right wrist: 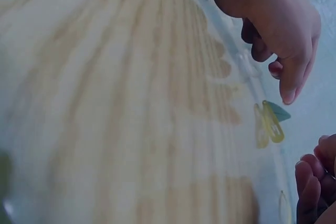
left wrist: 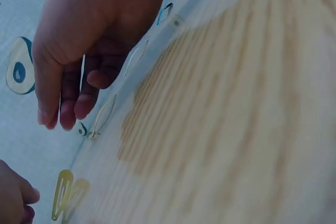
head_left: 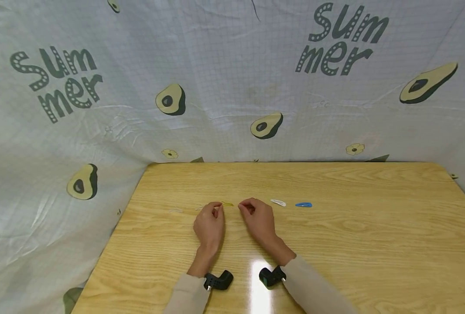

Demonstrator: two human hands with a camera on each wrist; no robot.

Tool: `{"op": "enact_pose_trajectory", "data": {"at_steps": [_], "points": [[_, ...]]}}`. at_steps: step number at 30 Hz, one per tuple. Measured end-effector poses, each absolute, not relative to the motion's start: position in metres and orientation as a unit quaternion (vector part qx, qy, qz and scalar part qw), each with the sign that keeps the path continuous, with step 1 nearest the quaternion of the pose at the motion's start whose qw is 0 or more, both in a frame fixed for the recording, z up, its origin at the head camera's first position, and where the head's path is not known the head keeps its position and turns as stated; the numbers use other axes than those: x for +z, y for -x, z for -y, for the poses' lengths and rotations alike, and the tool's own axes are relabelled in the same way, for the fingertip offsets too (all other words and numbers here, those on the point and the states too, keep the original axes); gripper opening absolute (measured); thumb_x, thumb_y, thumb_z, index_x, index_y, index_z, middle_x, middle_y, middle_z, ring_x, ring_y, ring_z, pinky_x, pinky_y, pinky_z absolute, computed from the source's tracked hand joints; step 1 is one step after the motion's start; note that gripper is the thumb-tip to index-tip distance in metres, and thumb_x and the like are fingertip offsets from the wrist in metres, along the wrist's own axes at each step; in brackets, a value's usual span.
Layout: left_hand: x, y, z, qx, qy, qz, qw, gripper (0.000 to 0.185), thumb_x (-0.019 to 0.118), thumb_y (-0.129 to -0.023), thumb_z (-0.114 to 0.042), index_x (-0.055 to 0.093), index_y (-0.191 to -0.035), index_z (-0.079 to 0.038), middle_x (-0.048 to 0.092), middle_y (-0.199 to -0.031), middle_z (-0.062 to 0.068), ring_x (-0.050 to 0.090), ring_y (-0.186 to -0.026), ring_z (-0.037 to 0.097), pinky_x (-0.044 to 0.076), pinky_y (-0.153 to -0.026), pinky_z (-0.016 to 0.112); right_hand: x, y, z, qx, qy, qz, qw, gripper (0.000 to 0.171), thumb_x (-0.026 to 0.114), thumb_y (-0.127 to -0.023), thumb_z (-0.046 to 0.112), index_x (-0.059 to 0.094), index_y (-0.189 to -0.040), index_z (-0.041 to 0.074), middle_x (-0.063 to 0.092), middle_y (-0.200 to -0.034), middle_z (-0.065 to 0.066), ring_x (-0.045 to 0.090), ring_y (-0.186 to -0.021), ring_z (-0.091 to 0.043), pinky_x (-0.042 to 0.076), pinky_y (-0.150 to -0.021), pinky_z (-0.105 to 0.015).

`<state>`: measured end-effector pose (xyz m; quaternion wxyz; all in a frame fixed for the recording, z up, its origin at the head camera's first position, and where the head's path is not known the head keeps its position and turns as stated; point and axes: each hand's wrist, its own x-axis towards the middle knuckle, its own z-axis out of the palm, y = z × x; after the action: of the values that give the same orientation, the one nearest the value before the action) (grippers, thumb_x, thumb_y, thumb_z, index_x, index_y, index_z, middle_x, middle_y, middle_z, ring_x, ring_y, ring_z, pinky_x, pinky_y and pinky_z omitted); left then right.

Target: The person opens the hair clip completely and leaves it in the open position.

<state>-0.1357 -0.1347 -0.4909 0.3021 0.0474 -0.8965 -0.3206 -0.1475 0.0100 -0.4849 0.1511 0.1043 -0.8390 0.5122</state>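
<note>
A yellow snap hair clip (head_left: pixel 227 204) lies on the table between my two hands. Just left of it is my left hand (head_left: pixel 210 223), thumb and fingertips close together and pointing down; the left wrist view shows its fingers loosely bent with nothing in them. My right hand (head_left: pixel 259 219) is on the other side, thumb and index finger bent toward each other with no clip between them. In the right wrist view, its fingertips are a little apart from the yellow clip (right wrist: pixel 273 123). A pale clip (head_left: pixel 199 208) is partly hidden behind the left hand.
To the right of my right hand lie a white snap clip (head_left: pixel 278 203) and a blue one (head_left: pixel 304 205). Another thin pale clip (head_left: pixel 175 211) rests farther left. The wooden table (head_left: pixel 374 244) meets a printed cloth (head_left: pixel 217 87) along its back and left edges.
</note>
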Motion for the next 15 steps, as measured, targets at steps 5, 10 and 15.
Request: {"op": "enact_pose_trajectory", "data": {"at_steps": [5,10,15], "points": [[-0.482,0.135,0.128,-0.350,0.013,0.889,0.295,0.006,0.073,-0.084,-0.005,0.072,-0.090,-0.003,0.053,-0.061,-0.001,0.042,-0.047,0.008,0.036,-0.043,0.024,-0.475,0.146,-0.020,0.513,-0.083,0.841,0.150,0.007,0.070,-0.090,0.019,0.073,-0.089,0.012,0.065,-0.075,0.006,0.057,-0.063,-0.006,0.047,-0.056,-0.025],[-0.477,0.137,0.120,-0.373,0.050,0.887,0.269,0.007,0.071,-0.086,-0.005,0.071,-0.092,-0.001,0.051,-0.060,-0.002,0.038,-0.047,0.005,0.033,-0.042,0.021,-0.468,0.146,-0.029,0.515,-0.072,0.841,0.149,0.006,0.070,-0.089,0.017,0.072,-0.089,0.012,0.065,-0.075,0.005,0.057,-0.063,-0.007,0.048,-0.057,-0.027],[-0.475,0.141,0.110,-0.377,0.065,0.897,0.223,0.012,0.071,-0.087,-0.008,0.071,-0.096,-0.001,0.052,-0.059,-0.003,0.038,-0.046,0.004,0.033,-0.042,0.021,-0.467,0.146,-0.040,0.515,-0.063,0.842,0.150,0.007,0.070,-0.088,0.014,0.072,-0.091,0.008,0.065,-0.076,0.002,0.057,-0.063,-0.010,0.049,-0.058,-0.029]]}}
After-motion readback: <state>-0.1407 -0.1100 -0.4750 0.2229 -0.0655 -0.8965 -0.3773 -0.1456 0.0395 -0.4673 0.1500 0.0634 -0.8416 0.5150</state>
